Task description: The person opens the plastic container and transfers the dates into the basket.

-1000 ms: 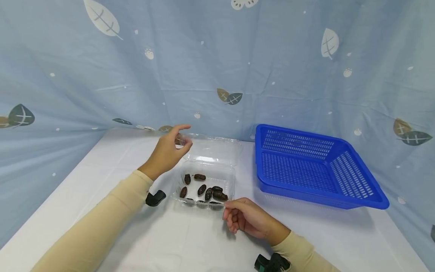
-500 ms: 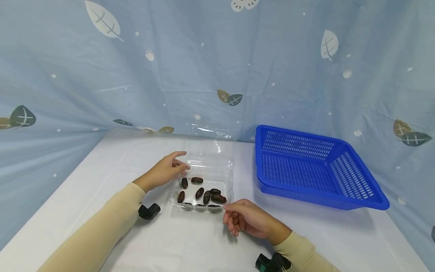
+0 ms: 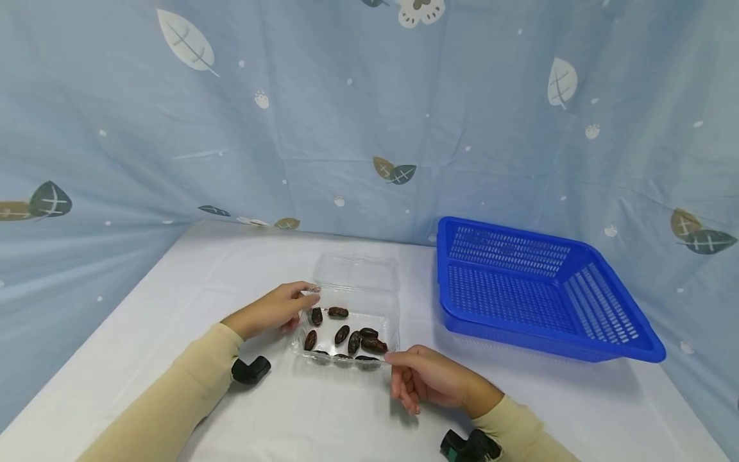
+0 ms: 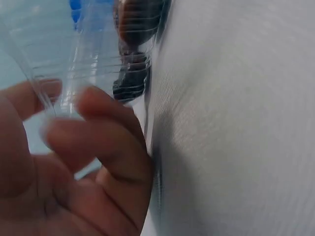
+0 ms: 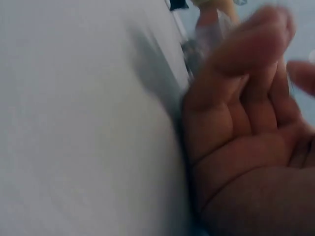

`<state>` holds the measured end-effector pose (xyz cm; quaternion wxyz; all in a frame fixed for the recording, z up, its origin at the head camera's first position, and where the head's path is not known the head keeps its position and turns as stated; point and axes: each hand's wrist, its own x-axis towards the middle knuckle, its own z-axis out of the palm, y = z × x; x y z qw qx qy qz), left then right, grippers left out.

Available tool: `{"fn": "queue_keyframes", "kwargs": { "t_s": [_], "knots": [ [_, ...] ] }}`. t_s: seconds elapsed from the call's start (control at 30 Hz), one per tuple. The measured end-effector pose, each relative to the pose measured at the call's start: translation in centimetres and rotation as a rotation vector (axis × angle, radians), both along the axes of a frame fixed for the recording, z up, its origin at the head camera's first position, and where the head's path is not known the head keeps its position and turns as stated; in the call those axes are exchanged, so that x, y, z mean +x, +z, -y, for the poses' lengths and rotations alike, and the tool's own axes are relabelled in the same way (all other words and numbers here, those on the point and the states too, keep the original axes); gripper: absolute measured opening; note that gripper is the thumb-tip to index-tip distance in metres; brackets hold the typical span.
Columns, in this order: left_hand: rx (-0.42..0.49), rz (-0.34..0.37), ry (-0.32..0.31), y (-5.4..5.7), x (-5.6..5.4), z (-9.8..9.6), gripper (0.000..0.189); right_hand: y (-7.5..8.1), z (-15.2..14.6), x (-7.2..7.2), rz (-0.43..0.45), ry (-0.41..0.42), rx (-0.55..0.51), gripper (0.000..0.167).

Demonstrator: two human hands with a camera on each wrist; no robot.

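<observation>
A clear plastic clamshell box (image 3: 389, 311) sits on the white table, its lid (image 3: 358, 273) folded back behind it. Several dark brown dates (image 3: 342, 334) lie spread inside. My left hand (image 3: 271, 311) holds the box's left side near the hinge, thumb and forefinger at the rim. In the left wrist view, the fingers curl beside the ribbed clear wall (image 4: 93, 59), with dates (image 4: 140, 22) showing through it. At the front right corner, the thumb and forefinger of my right hand (image 3: 433, 378) pinch the rim. Its other fingers curl loosely below, as the right wrist view partly shows.
A blue perforated plastic basket (image 3: 548, 346) stands to the right of the box, with nothing in it. Behind the white table (image 3: 300, 417) hangs a light blue leaf-print curtain (image 3: 346, 115). Black wrist-camera mounts stick out under both sleeves.
The left hand came down from the lid to the box's left side. The lid swung upward, then fell back again behind the box. The right hand stayed at the front corner.
</observation>
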<state>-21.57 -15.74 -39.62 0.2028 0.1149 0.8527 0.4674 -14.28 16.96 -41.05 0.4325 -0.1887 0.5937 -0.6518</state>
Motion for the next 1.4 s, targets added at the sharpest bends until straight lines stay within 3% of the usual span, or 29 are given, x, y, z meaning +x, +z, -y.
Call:
{"fn": "queue_keyframes", "kwargs": {
  "t_s": [0.17,0.4,0.6,0.8,0.97,1.2,1.4],
  "knots": [
    [0.037,0.087,-0.101,-0.3,0.3,-0.1,0.048,1.4,-1.0,0.3,-0.142,0.034,0.041,0.065],
    [0.103,0.136,-0.161,-1.0,0.1,0.6,0.052,5.1,0.8,0.7,-0.435,-0.142,0.045,0.039],
    [0.13,0.164,-0.16,-1.3,0.1,0.8,0.05,6.7,3.9,-0.9,-0.63,-0.258,0.14,0.024],
    [0.149,0.152,-0.182,-1.4,0.1,0.7,0.047,6.2,5.7,-3.1,-0.775,-0.301,0.248,0.02],
    [0.157,0.162,-0.182,-1.4,0.1,0.7,0.046,4.9,6.3,-4.2,-0.829,-0.3,0.291,0.021],
    [0.142,0.16,-0.183,-1.3,0.0,0.7,0.046,3.4,6.6,-4.5,-0.946,-0.223,0.414,0.014],
    [0.14,0.155,-0.185,-1.4,-0.2,0.7,0.046,3.0,6.7,-4.4,-0.988,-0.149,0.499,0.019]
  ]
}}
